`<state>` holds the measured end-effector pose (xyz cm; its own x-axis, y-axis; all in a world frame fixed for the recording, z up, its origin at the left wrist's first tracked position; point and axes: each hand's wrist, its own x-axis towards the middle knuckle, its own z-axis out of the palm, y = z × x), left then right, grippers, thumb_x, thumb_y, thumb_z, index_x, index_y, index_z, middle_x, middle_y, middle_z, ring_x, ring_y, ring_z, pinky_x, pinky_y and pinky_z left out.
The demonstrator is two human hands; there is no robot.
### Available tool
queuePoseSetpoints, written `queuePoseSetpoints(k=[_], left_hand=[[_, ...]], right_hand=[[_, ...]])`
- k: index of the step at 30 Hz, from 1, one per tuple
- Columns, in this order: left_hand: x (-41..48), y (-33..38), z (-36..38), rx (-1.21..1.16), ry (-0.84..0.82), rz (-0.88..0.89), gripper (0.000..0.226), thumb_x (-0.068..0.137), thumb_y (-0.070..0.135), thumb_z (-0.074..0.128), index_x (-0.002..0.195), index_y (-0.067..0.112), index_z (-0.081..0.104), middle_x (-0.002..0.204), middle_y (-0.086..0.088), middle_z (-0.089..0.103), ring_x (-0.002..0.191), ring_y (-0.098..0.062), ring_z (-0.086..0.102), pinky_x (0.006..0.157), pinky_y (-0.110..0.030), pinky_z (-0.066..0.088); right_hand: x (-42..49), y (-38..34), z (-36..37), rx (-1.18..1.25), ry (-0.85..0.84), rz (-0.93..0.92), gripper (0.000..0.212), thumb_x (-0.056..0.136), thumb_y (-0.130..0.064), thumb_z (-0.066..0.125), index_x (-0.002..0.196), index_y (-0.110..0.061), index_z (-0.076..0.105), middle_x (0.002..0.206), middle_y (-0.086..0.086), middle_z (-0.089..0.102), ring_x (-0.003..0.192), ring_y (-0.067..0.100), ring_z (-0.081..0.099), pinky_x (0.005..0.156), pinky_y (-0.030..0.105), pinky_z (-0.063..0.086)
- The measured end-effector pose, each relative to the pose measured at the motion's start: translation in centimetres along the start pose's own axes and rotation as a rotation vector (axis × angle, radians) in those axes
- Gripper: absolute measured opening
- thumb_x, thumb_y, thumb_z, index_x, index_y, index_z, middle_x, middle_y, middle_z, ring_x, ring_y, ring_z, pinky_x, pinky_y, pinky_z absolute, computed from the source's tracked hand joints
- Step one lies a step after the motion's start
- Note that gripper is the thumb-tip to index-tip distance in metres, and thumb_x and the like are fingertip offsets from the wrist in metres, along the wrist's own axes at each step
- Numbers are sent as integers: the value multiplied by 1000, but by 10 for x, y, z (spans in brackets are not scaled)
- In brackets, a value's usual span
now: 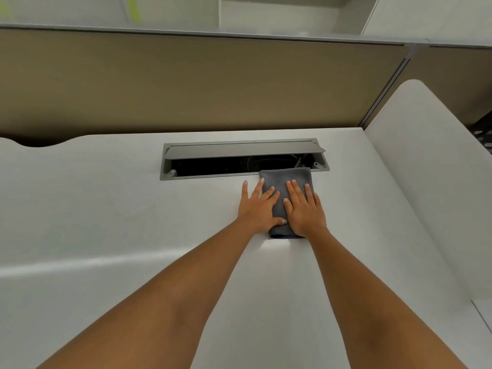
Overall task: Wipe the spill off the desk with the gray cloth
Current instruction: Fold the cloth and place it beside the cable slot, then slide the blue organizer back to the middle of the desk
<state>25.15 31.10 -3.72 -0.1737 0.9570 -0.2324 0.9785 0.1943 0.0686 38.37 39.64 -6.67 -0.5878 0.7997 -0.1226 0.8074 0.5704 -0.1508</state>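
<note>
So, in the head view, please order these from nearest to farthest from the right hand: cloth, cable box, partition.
1. Cloth: under the right hand, touching it.
2. Cable box: just beyond the fingertips, lid open.
3. Partition: behind the desk's far edge.

Both forearms are bare from the lower frame edge up to the wrists. The left hand [259, 209] and right hand [303, 209] are bare too, and the fingers [292, 189] end in short, pale nails.
</note>
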Motion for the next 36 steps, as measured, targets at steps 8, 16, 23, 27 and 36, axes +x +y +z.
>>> queuePoseSetpoints(k=[8,16,23,27,36], left_hand=[[-60,-45,5,-162,163,-53,81,88,72,21,153,27,1,163,3,2,149,-24,-12,114,-53,-13],[-154,-117,-19,-228,250,-215,87,78,75,-6,153,29,-1,163,5,-3,149,-22,-12,115,-51,-14],[-249,-209,-18,-198,278,-430,85,80,73,-9,152,29,-4,162,6,-4,149,-22,-12,116,-50,-12],[-314,-251,1,-206,282,-527,89,79,74,-13,153,27,-1,163,6,0,149,-21,-12,117,-49,-11],[-457,-343,40,-114,250,-858,79,88,71,12,152,28,-4,162,5,-3,148,-23,-13,112,-48,-19]], right_hand=[[-9,-42,-17,124,-26,19,60,101,-48,17,153,-24,-1,162,0,-3,148,25,-5,117,48,-4],[-52,-155,-9,292,54,-165,61,95,-56,16,151,-33,5,161,-8,4,149,19,0,115,39,-11],[-88,-279,-8,290,65,-464,59,96,-59,13,151,-38,5,158,-16,0,147,10,-7,116,36,-14],[-119,-353,12,209,9,-677,58,95,-62,7,148,-41,-6,154,-22,-10,144,5,-18,116,33,-16],[-166,-488,41,101,-104,-917,62,96,-60,12,150,-36,-6,157,-18,-9,146,10,-16,113,33,-19]])
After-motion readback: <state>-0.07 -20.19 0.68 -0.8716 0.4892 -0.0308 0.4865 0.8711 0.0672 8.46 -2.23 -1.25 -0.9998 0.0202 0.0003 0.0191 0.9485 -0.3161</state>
